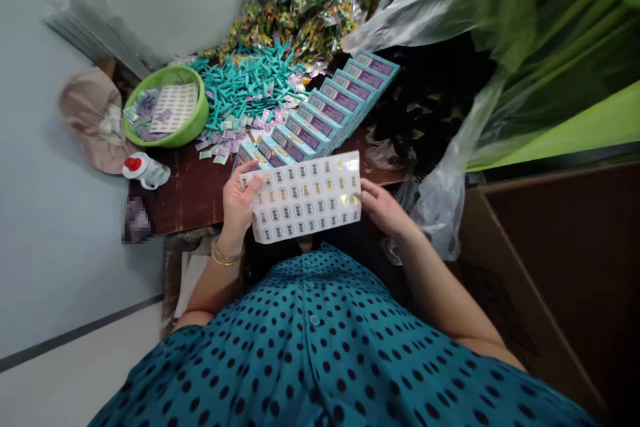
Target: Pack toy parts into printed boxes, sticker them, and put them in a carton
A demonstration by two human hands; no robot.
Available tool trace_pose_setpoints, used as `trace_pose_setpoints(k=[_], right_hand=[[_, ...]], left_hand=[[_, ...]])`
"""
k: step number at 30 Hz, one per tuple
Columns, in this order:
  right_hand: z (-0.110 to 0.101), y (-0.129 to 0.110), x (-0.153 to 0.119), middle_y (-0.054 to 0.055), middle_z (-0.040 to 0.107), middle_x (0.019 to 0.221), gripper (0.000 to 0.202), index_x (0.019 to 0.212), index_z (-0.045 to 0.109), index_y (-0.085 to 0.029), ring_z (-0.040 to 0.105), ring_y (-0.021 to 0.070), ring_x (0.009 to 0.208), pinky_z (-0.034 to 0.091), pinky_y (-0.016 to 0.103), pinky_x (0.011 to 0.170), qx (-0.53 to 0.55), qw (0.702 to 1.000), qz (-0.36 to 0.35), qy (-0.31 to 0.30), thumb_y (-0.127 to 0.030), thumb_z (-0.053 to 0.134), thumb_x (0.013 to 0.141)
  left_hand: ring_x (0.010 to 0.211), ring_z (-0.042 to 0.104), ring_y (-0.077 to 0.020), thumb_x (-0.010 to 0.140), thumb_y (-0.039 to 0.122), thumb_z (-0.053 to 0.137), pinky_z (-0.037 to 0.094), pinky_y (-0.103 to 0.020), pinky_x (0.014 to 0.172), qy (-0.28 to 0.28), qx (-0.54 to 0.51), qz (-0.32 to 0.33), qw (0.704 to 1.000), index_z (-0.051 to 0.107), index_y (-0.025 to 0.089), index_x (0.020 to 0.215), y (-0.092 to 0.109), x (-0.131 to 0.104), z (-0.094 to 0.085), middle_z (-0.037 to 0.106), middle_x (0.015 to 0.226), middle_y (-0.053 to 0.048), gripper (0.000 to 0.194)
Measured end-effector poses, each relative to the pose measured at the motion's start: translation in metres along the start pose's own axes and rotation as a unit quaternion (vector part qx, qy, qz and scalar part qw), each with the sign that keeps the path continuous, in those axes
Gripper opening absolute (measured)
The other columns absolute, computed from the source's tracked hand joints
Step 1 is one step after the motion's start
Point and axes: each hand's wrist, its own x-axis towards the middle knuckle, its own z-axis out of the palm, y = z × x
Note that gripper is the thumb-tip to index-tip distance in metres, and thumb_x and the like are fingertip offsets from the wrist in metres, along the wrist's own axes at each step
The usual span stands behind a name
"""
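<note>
A white sheet of round gold and black stickers (305, 197) is held up in front of me, over the table's front edge. My left hand (240, 200) pinches its left end, thumb on top. At the right end, my right hand (383, 205) has its fingers bent against the sheet's edge, the fingertips partly behind it. Just beyond the sheet stand stacked blue and purple boxes (325, 107) in a slanting row. Behind them to the left lies a heap of teal sticks (250, 83) with small purple and green packets (227, 142).
A green basket (200, 113) with packets and another sticker sheet stands at the left of the dark red table (185, 200). Near it are a white bottle (153, 172) and a pink cap (93, 113). Patterned wrappers (300, 7) are piled behind; clear plastic (440, 213) hangs right, beside a cardboard box (505, 267).
</note>
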Motion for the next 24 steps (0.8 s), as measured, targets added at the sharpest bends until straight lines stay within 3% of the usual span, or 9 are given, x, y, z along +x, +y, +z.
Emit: trace_pose_setpoints(k=[3, 5, 8, 10, 13, 16, 18, 20, 24], right_hand=[[0.017, 0.012, -0.013, 0.003, 0.077, 0.09, 0.046, 0.094, 0.07, -0.023, 0.073, 0.0205, 0.086, 0.061, 0.038, 0.086, 0.11, 0.994, -0.003, 0.015, -0.056, 0.089, 0.068], [0.019, 0.0, -0.012, 0.0, 0.075, 0.088, 0.037, 0.089, 0.066, -0.026, 0.072, 0.018, 0.084, 0.061, 0.037, 0.086, 0.15, 0.986, -0.044, 0.064, -0.053, 0.086, 0.074], [0.0, -0.039, -0.005, -0.004, 0.069, 0.079, 0.031, 0.085, 0.061, -0.028, 0.066, 0.0143, 0.072, 0.059, 0.029, 0.072, 0.143, 0.97, -0.148, 0.126, -0.05, 0.082, 0.08], [-0.017, -0.067, -0.002, -0.005, 0.065, 0.076, 0.028, 0.086, 0.061, -0.027, 0.06, 0.0124, 0.065, 0.053, 0.025, 0.062, 0.096, 0.965, -0.202, 0.137, -0.047, 0.082, 0.082], [-0.018, -0.095, -0.003, -0.004, 0.062, 0.077, 0.022, 0.091, 0.063, -0.025, 0.055, 0.0107, 0.063, 0.046, 0.022, 0.057, -0.046, 0.973, -0.215, 0.076, -0.042, 0.076, 0.089], [0.011, -0.101, -0.004, -0.001, 0.064, 0.082, 0.018, 0.093, 0.063, -0.021, 0.058, 0.0115, 0.07, 0.047, 0.023, 0.064, -0.218, 0.952, -0.203, -0.074, -0.038, 0.067, 0.096], [0.03, -0.097, -0.004, 0.0, 0.065, 0.084, 0.018, 0.095, 0.063, -0.02, 0.06, 0.0122, 0.074, 0.048, 0.024, 0.069, -0.285, 0.925, -0.205, -0.146, -0.036, 0.06, 0.1], [0.036, -0.093, -0.005, 0.0, 0.067, 0.086, 0.017, 0.098, 0.063, -0.02, 0.063, 0.0129, 0.076, 0.049, 0.025, 0.072, -0.305, 0.916, -0.211, -0.151, -0.036, 0.058, 0.101], [0.007, -0.079, -0.011, 0.001, 0.072, 0.093, 0.025, 0.106, 0.066, -0.023, 0.067, 0.0157, 0.08, 0.053, 0.026, 0.071, -0.27, 0.945, -0.179, -0.051, -0.039, 0.074, 0.09]], left_hand=[[0.079, 0.073, -0.0136, 0.077, 0.044, 0.086, 0.058, -0.023, 0.075, 0.089, -0.049, 0.055, 0.993, 0.069, 0.022, 0.109, -0.01, -0.01, 0.013, 0.076, 0.092, 0.0, 0.043], [0.081, 0.072, -0.0123, 0.078, 0.043, 0.086, 0.057, -0.021, 0.077, 0.099, -0.052, 0.068, 0.991, 0.07, 0.021, 0.104, -0.02, -0.022, 0.023, 0.076, 0.093, 0.0, 0.037], [0.079, 0.072, -0.0134, 0.08, 0.04, 0.084, 0.058, -0.023, 0.076, -0.033, -0.009, 0.021, 0.999, 0.072, 0.02, 0.104, -0.031, -0.04, 0.033, 0.077, 0.09, -0.002, 0.034], [0.087, 0.074, -0.0174, 0.086, 0.041, 0.079, 0.06, -0.028, 0.08, -0.124, 0.025, 0.024, 0.992, 0.068, 0.021, 0.121, -0.027, -0.045, 0.033, 0.077, 0.1, -0.007, 0.042], [0.119, 0.068, -0.0244, 0.092, 0.048, 0.07, 0.056, -0.037, 0.1, -0.115, 0.08, 0.167, 0.976, 0.053, 0.024, 0.145, -0.005, -0.041, 0.034, 0.069, 0.132, -0.014, 0.06], [0.135, 0.058, -0.0283, 0.089, 0.051, 0.073, 0.046, -0.042, 0.113, -0.128, 0.193, 0.26, 0.937, 0.051, 0.024, 0.147, 0.022, -0.033, 0.045, 0.061, 0.144, -0.014, 0.069], [0.12, 0.066, -0.026, 0.086, 0.048, 0.077, 0.051, -0.038, 0.106, -0.2, 0.245, 0.217, 0.924, 0.056, 0.023, 0.143, 0.031, -0.029, 0.056, 0.07, 0.13, -0.011, 0.066], [0.09, 0.071, -0.0191, 0.088, 0.042, 0.074, 0.056, -0.03, 0.086, -0.238, 0.237, 0.135, 0.932, 0.063, 0.021, 0.135, 0.028, -0.027, 0.064, 0.076, 0.105, -0.005, 0.053], [0.061, 0.062, -0.0119, 0.09, 0.038, 0.071, 0.05, -0.022, 0.06, -0.14, 0.128, 0.029, 0.981, 0.063, 0.021, 0.135, 0.007, -0.026, 0.053, 0.072, 0.079, 0.001, 0.049]])
